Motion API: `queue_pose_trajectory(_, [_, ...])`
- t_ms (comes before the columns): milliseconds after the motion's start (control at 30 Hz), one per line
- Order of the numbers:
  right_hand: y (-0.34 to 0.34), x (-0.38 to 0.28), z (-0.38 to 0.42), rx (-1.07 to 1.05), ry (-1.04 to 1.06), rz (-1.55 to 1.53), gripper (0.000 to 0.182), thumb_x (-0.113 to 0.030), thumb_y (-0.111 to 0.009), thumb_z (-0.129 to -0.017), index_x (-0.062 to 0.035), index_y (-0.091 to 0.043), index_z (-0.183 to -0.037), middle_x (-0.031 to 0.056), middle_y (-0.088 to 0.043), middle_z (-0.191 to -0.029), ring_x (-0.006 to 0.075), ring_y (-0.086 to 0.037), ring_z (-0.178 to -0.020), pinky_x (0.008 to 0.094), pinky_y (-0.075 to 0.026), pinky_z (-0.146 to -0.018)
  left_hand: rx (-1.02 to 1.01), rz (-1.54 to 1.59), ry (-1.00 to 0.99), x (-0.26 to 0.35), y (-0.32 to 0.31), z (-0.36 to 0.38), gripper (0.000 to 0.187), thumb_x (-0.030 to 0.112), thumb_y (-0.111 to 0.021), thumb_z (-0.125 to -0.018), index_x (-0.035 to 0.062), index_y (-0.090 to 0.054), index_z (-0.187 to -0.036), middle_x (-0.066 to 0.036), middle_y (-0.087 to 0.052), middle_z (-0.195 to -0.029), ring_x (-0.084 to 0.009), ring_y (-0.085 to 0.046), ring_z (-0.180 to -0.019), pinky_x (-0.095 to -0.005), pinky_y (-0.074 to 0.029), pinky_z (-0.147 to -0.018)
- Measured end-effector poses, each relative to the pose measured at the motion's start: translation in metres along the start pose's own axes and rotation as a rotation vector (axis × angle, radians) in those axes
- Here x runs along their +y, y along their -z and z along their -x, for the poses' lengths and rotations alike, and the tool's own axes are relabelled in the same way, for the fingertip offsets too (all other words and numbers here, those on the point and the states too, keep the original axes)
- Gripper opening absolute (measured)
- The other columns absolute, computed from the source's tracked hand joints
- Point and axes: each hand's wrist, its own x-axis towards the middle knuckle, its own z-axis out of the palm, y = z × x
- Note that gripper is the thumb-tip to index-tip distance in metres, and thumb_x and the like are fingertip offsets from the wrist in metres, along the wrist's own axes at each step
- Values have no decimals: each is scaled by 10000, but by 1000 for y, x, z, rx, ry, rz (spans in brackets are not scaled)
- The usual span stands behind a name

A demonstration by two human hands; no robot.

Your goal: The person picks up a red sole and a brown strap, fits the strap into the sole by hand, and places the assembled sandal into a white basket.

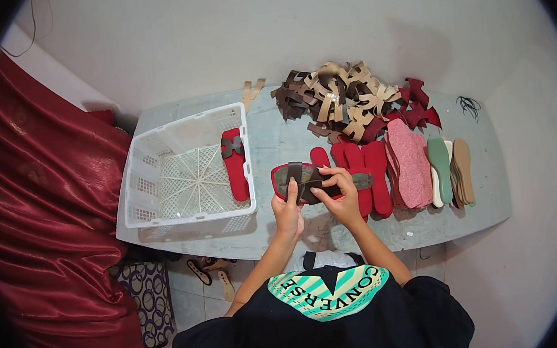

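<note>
Between my two hands is a red-edged sole (282,181) with a dark strap piece (296,171) across it, lying sideways above the table. My left hand (288,214) grips its left part, with the thumb on the strap. My right hand (340,198) pinches the dark strap at the sole's middle, fingers bent over it. Just beyond and to the right of my right hand lie several red soles (377,179). In the white basket (248,157) to the left, a red sole (237,177) with a dark strap leans against the right wall.
Brown and beige strap pieces (341,97) are heaped at the back, with dark red pieces (417,104) beside them. Pink soles (411,167), green soles (440,168) and tan soles (463,172) stand to the right. A red curtain (52,211) hangs at the left.
</note>
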Motion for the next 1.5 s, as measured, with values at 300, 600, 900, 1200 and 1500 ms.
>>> queue_pose_trajectory(300, [0,-5,-10,-68,-147,-199,371,-102,-713,-611,-63,-469,-888,110,-345,-1039,224,-374,-983,318,-344,-842,7,-86,-80,5,3,3,204,184,-522,-834,30,-518,-968,-61,-577,-900,-126,-572,-756,-247,-478,-635])
queue_pose_trajectory(600, [-14,-14,5,-53,351,447,285,-15,-601,-620,-85,-592,-896,37,-529,-897,213,-486,-876,357,-363,-776,100,9,-38,4,0,-2,200,190,-522,-832,57,-514,-983,-49,-573,-904,-120,-568,-758,-256,-482,-631])
queue_pose_trajectory(900, [-24,-25,25,-205,330,535,421,34,-515,-638,-95,-557,-1036,104,-533,-1058,243,-488,-1034,341,-374,-863,213,93,-56,9,5,5,158,174,-513,-839,66,-520,-953,-21,-577,-859,-99,-555,-725,-238,-460,-607])
queue_pose_trajectory(1200, [-37,-15,35,-291,450,639,414,-57,-541,-645,-148,-557,-1048,113,-479,-1121,263,-444,-1065,389,-329,-886,231,169,36,19,18,10,159,151,-514,-833,61,-513,-964,-37,-572,-897,-115,-552,-771,-246,-458,-641])
queue_pose_trajectory(1500, [-49,9,36,-69,580,706,282,-131,-571,-639,-221,-617,-903,38,-489,-1048,212,-450,-997,412,-288,-841,161,208,136,18,20,9,180,170,-496,-842,54,-497,-979,-50,-565,-910,-132,-555,-792,-242,-458,-674])
